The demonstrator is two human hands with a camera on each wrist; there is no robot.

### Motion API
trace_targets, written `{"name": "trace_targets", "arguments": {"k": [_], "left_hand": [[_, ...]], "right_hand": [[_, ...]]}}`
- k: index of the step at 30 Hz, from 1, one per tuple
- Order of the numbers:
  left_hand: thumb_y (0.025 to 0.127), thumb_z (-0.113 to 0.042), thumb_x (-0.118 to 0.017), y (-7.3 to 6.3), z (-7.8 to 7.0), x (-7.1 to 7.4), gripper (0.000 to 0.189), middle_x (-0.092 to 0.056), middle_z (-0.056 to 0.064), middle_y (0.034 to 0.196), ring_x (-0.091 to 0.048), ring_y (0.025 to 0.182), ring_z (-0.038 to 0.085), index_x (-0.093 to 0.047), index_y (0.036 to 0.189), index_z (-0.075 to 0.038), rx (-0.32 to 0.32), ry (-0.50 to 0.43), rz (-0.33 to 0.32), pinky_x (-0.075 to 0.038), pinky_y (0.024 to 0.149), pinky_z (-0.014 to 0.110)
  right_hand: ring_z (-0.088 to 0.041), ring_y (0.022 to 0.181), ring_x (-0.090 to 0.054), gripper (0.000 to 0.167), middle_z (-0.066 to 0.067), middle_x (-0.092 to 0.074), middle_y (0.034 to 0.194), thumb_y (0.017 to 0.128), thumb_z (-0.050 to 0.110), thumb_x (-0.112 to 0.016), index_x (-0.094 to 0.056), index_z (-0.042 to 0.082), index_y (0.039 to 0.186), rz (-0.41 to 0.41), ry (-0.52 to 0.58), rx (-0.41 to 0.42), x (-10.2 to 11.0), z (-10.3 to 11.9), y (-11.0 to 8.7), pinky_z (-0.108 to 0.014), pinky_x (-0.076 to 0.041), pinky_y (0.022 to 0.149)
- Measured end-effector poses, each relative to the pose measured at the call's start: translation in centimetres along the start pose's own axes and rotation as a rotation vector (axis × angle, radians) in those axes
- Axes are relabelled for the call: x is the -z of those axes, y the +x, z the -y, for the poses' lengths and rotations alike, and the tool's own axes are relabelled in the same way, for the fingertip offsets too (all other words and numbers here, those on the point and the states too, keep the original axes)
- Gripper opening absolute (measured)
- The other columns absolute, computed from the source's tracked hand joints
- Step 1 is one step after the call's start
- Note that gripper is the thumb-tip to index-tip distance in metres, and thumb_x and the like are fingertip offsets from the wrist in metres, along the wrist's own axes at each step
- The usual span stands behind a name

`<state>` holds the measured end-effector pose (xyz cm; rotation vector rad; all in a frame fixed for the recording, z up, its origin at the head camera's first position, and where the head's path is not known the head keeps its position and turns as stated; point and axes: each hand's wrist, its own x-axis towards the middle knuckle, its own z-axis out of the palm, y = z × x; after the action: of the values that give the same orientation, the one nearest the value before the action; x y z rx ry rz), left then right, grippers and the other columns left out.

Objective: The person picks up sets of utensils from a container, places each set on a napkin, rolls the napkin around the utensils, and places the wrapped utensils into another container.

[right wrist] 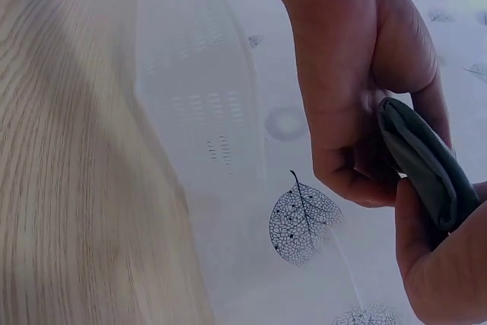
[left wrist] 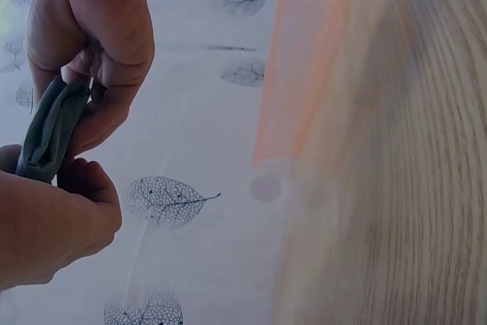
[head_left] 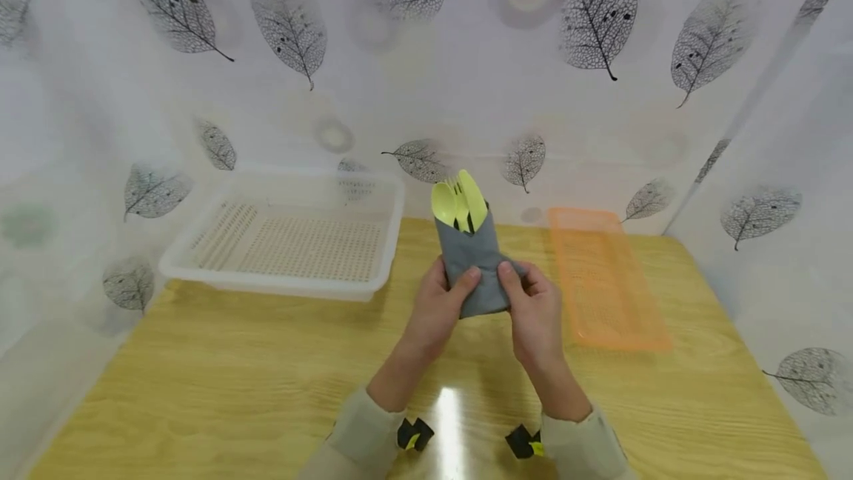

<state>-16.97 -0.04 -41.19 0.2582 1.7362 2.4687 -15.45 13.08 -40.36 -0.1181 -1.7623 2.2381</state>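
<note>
A folded grey cloth napkin (head_left: 474, 265) is held upright above the table as a pocket. From its top stick out a yellow-green spoon (head_left: 443, 203), fork (head_left: 461, 207) and knife (head_left: 474, 198). My left hand (head_left: 436, 310) grips the pocket's lower left side, its thumb on the front. On the lower right side my right hand (head_left: 537, 311) pinches it, thumb also in front, near a small cloth flap sticking out to the right. Both wrist views show the bottom end of the napkin (left wrist: 52, 135) (right wrist: 426, 161) between the hands; most fingers behind it are hidden.
A white perforated plastic basket (head_left: 280, 286) stands at the back left of the wooden table (head_left: 253, 376). To the right lies a shallow orange plastic basket (head_left: 603, 280). A leaf-patterned curtain (head_left: 453, 95) hangs behind the table and along its sides.
</note>
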Motion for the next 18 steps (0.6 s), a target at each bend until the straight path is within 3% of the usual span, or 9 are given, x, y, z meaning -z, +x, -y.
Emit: {"name": "trace_targets", "arguments": {"k": [6, 14, 18], "left_hand": [[0.092, -0.015, -0.070, 0.0, 0.3, -0.8, 0.049, -0.063, 0.012, 0.116, -0.063, 0.101, 0.017, -0.049, 0.133, 0.001, -0.021, -0.070, -0.094, -0.052, 0.087, 0.031], [0.088, -0.010, -0.074, -0.3, 0.2, -1.1, 0.049, -0.064, 0.013, 0.115, -0.065, 0.100, 0.021, -0.051, 0.131, 0.000, -0.040, -0.112, -0.205, -0.054, 0.085, 0.033], [0.088, -0.007, -0.074, -0.5, 0.0, -1.4, 0.049, -0.064, 0.014, 0.115, -0.065, 0.100, 0.022, -0.051, 0.130, 0.001, -0.072, -0.134, -0.239, -0.054, 0.085, 0.034]], "right_hand": [[-0.011, 0.068, -0.064, 0.021, 0.001, -0.069, 0.080, 0.096, 0.011, -0.065, -0.068, -0.009, 0.101, 0.013, -0.117, 0.120, 0.1, -0.4, -0.2, -0.023, -0.053, 0.061], [-0.008, 0.065, -0.056, 0.012, -0.006, -0.062, 0.084, 0.096, 0.005, -0.064, -0.065, -0.004, 0.103, -0.027, -0.334, 0.388, -0.3, -2.0, -0.8, -0.020, -0.045, 0.053], [-0.009, 0.070, -0.051, 0.008, -0.012, -0.058, 0.083, 0.089, -0.007, -0.066, -0.063, -0.004, 0.096, -0.049, -0.438, 0.600, -0.4, -2.5, -0.8, -0.019, -0.043, 0.056]]}}
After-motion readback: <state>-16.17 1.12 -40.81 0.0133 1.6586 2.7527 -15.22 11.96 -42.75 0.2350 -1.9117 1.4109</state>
